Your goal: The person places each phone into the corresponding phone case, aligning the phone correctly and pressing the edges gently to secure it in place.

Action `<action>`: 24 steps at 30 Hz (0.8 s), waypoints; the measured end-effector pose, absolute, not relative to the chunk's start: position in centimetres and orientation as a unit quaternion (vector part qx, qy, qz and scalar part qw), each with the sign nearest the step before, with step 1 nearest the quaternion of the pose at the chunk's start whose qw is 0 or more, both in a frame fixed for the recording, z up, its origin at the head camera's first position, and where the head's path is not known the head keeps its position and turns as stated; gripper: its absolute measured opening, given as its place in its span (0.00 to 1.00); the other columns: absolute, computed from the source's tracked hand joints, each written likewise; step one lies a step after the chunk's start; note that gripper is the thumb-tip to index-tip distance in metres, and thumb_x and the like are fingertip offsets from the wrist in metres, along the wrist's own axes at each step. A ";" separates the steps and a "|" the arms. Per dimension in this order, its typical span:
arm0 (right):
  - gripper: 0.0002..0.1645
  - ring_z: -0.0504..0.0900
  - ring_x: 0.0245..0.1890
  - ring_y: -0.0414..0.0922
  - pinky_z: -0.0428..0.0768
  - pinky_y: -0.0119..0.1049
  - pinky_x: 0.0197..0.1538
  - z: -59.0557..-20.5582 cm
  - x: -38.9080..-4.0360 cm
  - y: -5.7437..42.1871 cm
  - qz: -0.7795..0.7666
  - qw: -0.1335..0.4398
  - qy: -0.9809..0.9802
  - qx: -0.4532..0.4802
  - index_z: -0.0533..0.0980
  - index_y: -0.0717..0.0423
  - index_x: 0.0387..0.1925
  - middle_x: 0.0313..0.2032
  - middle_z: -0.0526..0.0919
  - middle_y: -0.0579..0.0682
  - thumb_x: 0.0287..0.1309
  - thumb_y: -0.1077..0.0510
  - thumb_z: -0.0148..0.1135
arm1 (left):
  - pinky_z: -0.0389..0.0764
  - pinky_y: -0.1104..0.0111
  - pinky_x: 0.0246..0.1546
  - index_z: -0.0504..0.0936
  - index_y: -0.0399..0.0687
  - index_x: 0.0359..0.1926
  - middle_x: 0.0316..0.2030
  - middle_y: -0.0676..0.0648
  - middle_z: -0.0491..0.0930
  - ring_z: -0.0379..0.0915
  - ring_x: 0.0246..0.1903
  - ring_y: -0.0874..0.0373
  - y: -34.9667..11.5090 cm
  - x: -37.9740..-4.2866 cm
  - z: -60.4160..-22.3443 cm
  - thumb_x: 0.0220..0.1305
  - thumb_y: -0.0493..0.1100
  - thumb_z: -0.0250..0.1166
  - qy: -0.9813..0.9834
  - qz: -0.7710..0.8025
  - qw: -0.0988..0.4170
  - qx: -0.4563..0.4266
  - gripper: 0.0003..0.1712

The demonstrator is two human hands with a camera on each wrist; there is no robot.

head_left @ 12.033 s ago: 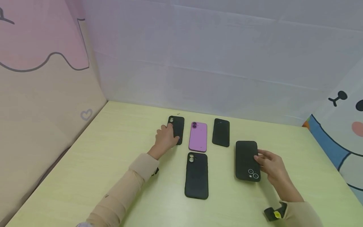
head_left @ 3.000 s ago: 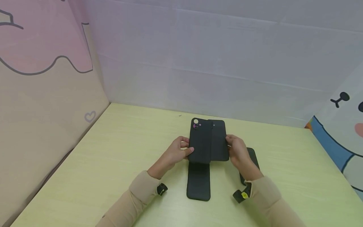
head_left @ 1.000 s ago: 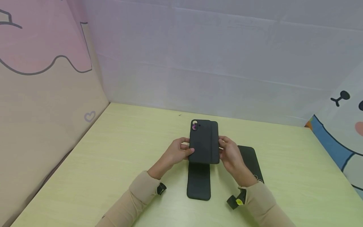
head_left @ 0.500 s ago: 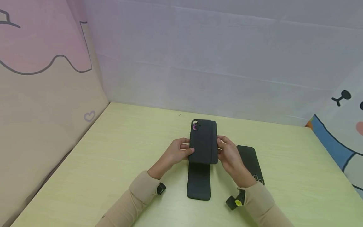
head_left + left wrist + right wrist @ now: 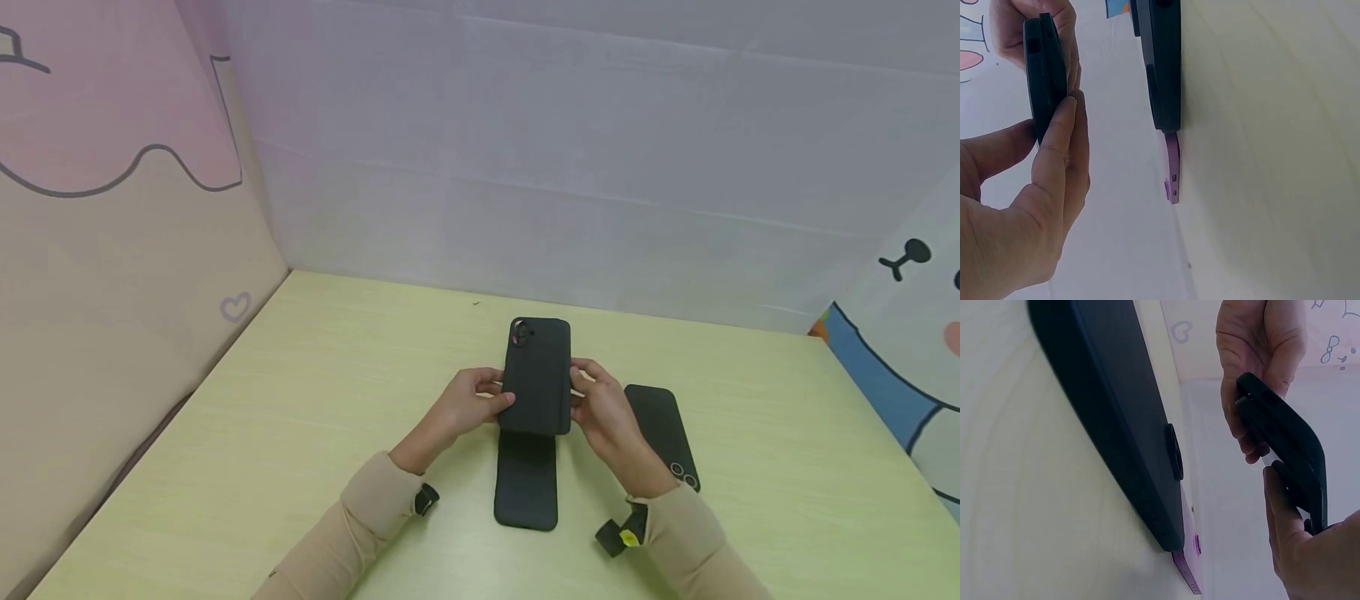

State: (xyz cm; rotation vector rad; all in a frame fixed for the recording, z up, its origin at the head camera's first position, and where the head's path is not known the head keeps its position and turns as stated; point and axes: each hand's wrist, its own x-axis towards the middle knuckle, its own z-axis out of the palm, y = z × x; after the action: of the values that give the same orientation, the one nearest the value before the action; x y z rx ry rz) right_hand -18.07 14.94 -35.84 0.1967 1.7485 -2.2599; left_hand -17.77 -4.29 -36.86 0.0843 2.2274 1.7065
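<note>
Clock positions refer to the head view, with 12 o'clock away from the person and the case at the centre.

The case (image 5: 531,379) is held above the table (image 5: 322,375). Its long axis runs from 12 to 6 o'clock, with the top leaning slightly toward 1. Its back faces the person, and its camera cut-out (image 5: 521,332) sits in the corner at 11 o'clock. The black phone (image 5: 566,392) lies behind it on nearly the same axis; a narrow strip shows along the 3 o'clock edge. Whether it is seated in the case cannot be told.

Left hand (image 5: 468,402): grips the case at 9 o'clock, thumb on the back, fingers behind the edge. Right hand (image 5: 609,421): pinches the edge of the black phone at 3 o'clock.

The lower case (image 5: 526,492) lies flat at 6 o'clock, long axis 12 to 6, near end toward the person. The wrist views show the pink phone (image 5: 1173,167) just beyond its far end. The side phone (image 5: 660,425) lies at 4 o'clock, long axis 11 to 5, camera rings (image 5: 683,476) at its 5 o'clock end.
</note>
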 end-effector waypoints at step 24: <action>0.08 0.75 0.24 0.40 0.73 0.30 0.30 -36.1 -17.7 14.8 -0.805 0.145 0.574 0.046 0.66 0.53 0.42 0.30 0.75 0.43 0.68 0.62 0.38 | 0.82 0.65 0.38 0.68 0.34 0.58 0.44 0.37 0.80 0.81 0.39 0.53 -4.2 -17.7 -37.3 0.60 0.39 0.60 0.790 0.588 0.166 0.045 0.26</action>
State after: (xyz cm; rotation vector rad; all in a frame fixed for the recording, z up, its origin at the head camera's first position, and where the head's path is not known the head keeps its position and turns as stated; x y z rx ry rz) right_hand -17.66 14.75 -36.08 0.1336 1.6526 -2.3188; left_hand -17.68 -4.24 -37.30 0.1287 2.2505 1.6761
